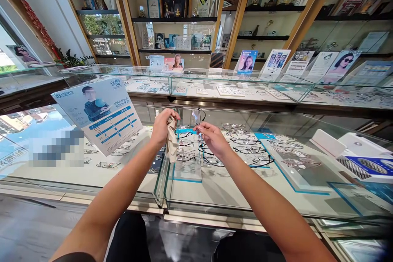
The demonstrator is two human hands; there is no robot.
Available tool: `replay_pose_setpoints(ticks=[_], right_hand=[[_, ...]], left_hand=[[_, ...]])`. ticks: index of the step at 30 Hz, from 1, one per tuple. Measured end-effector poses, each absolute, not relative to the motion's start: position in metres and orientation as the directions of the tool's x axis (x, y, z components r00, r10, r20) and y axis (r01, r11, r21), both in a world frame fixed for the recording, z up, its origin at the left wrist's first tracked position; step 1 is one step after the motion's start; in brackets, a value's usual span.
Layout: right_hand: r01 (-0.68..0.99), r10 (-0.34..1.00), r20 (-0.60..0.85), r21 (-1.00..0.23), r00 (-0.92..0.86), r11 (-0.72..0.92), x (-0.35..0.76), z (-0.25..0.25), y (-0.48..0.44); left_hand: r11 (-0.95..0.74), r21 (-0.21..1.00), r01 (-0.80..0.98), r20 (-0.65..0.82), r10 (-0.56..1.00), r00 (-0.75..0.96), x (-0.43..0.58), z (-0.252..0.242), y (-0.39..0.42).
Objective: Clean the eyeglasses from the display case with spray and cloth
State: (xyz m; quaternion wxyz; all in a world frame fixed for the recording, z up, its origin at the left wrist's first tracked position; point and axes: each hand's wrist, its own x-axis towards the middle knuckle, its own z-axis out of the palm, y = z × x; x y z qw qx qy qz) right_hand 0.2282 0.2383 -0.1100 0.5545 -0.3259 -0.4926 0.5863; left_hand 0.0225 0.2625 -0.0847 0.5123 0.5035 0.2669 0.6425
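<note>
My left hand (162,126) is closed around a crumpled beige cloth (172,143), which hangs down over the glass divider of the display case. To its right, my right hand (212,137) pinches a pair of eyeglasses (196,118) between thumb and fingers, with a clear lens raised above the fingertips and a dark temple arm beside it. The two hands are apart. Beneath them, rows of glasses (248,147) lie inside the glass case (215,208).
A blue and white sign (107,127) stands at the left on the glass. At the right is a white box with blue trim (365,166). Behind run another glass counter (184,74) with leaflets and shelves holding frames and trophies.
</note>
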Motion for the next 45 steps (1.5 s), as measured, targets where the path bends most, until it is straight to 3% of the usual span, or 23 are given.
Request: replay_pose_setpoints(ticks=[5,12,25,41,45], right_hand=[[-0.315,0.97,0.179,-0.941,-0.166,0.12,0.231,-0.108,0.237],[-0.338,0.959,0.198,-0.933,-0.202,0.121,0.231,-0.104,0.233],[-0.263,0.926,0.235,-0.952,-0.296,0.158,0.226,-0.109,0.231],[-0.183,0.907,0.263,-0.96,-0.328,0.212,0.226,-0.113,0.232],[-0.178,0.898,0.286,-0.955,-0.333,0.238,0.227,-0.111,0.231]], left_hand=[[-0.179,0.835,-0.521,0.302,0.94,0.161,0.019,-0.079,0.26],[-0.177,0.892,-0.416,0.247,0.961,0.122,0.021,-0.085,0.264],[-0.067,0.95,-0.306,0.148,0.956,0.252,0.022,-0.092,0.262],[-0.034,0.936,-0.351,0.157,0.931,0.329,0.032,-0.095,0.255],[-0.09,0.942,-0.323,0.19,0.937,0.292,0.033,-0.097,0.254]])
